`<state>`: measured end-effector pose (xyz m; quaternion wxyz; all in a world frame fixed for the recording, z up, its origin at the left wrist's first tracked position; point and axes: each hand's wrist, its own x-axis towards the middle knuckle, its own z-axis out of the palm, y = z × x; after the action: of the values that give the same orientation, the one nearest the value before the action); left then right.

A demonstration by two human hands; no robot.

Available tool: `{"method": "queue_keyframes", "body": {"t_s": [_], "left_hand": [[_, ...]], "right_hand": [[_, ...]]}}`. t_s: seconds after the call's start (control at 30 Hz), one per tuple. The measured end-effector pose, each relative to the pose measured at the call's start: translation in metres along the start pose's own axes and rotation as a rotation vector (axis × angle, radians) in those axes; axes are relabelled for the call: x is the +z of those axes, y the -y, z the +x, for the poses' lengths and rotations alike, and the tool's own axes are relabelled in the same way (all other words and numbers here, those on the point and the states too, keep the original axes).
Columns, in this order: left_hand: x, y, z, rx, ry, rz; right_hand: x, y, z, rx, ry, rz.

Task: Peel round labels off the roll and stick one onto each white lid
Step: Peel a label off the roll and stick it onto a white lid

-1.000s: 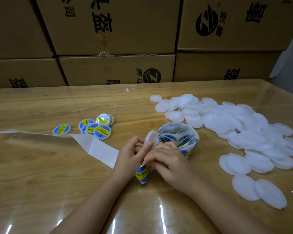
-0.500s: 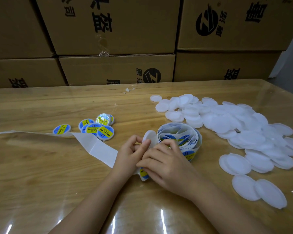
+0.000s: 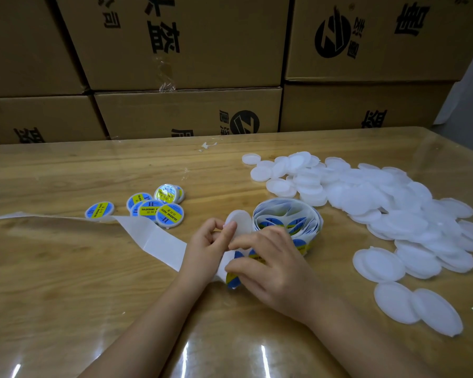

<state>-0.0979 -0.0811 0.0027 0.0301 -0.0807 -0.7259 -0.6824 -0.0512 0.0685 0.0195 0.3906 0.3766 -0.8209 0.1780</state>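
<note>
My left hand holds a bare white lid upright on its edge between thumb and fingers. Just right of it, my right hand pinches a blue-and-yellow round label at the loose end of the strip. The label roll lies on the table right behind my fingers. The emptied white backing strip trails off to the left. Several labelled lids lie in a group at the left, and a big heap of plain white lids covers the right side.
The wooden table has a glossy clear cover. Stacked cardboard boxes stand along its far edge. A small white paper scrap lies near the boxes.
My right hand has slid down and toward me over the strip end, now covering most of the label. The roll shifted slightly to the right. The left hand keeps the lid in place.
</note>
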Motion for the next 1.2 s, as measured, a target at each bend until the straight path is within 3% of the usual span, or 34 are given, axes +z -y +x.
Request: {"method": "queue_keyframes", "body": {"t_s": [0.13, 0.27, 0.5, 0.8, 1.2], "left_hand": [[-0.001, 0.001, 0.002, -0.034, -0.040, -0.009], [0.000, 0.002, 0.003, -0.026, -0.030, -0.002], [-0.005, -0.006, 0.000, -0.044, 0.084, -0.147], [-0.005, -0.008, -0.002, -0.039, 0.231, -0.171], [-0.003, -0.013, -0.004, -0.042, 0.234, -0.150]], "right_hand": [[0.000, -0.002, -0.001, 0.086, -0.155, 0.100], [-0.001, -0.006, 0.001, 0.284, -0.329, 0.255], [-0.001, -0.015, 0.001, 0.624, -0.400, 0.196], [0.004, -0.019, 0.000, 0.694, -0.363, 0.009], [0.005, -0.019, 0.001, 0.722, -0.270, -0.027]]}}
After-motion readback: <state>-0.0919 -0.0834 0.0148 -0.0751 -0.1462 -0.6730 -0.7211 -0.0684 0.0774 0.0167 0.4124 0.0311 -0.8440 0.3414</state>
